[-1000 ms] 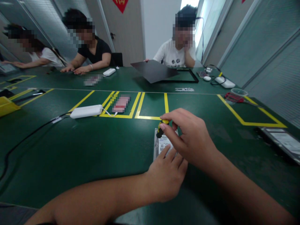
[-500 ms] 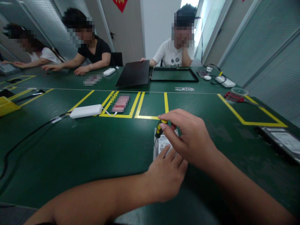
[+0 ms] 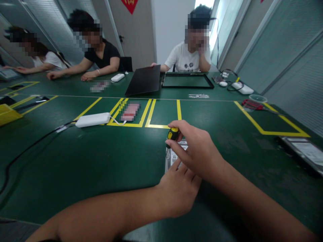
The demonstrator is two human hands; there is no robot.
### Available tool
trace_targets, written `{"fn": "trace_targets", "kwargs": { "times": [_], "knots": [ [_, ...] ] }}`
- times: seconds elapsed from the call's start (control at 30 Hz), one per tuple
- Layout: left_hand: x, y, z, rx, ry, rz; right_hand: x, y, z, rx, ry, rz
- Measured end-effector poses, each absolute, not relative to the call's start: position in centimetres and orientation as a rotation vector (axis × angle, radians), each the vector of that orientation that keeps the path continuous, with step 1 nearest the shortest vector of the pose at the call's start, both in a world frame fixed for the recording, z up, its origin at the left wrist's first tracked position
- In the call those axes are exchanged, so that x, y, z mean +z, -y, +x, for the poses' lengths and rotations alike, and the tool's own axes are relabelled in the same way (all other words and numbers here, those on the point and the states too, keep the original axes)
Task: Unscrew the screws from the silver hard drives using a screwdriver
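A hard drive (image 3: 168,162) with a white label lies on the green table in front of me, its near part covered by my hands. My left hand (image 3: 179,191) rests on top of it, the visible fingers stretched out and lying across the label; the thumb is hidden. Above the drive's far left side, my right hand (image 3: 198,146) is closed on a short yellow-and-black screwdriver (image 3: 173,134), pinching its handle between thumb and fingers. The handle stands nearly upright. Its tip is hidden behind my fingers.
Another drive-like device (image 3: 302,151) lies at the right. A white power strip (image 3: 93,120) with a cable sits left, near a phone (image 3: 130,111). Farther right is a clear cup (image 3: 257,98). Across the table, a person holds a black panel (image 3: 143,80) beside a black frame (image 3: 188,86).
My right hand has shifted slightly left and down, and the screwdriver has turned more upright. My left hand stays on the drive. A co-worker's outstretched hand has moved slightly.
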State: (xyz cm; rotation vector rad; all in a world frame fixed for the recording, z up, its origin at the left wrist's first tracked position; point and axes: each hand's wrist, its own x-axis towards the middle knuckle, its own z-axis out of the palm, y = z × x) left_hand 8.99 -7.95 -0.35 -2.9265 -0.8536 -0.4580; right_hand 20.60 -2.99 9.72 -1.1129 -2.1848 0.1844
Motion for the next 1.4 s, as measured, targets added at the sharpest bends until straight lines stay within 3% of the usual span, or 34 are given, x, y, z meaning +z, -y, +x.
{"fn": "trace_targets", "kwargs": {
  "times": [0.37,0.63,1.4],
  "knots": [
    [0.4,8.1,8.7,-0.385,0.877,-2.966,11.7,2.8,21.8,0.011,2.160,-1.128],
    [0.3,8.0,8.4,-0.417,0.856,-2.948,11.7,2.8,22.9,0.059,2.103,-1.323],
    [0.9,8.1,8.5,-0.335,0.849,-2.990,2.6,4.8,27.8,-0.288,2.369,-1.476]
  ]
}}
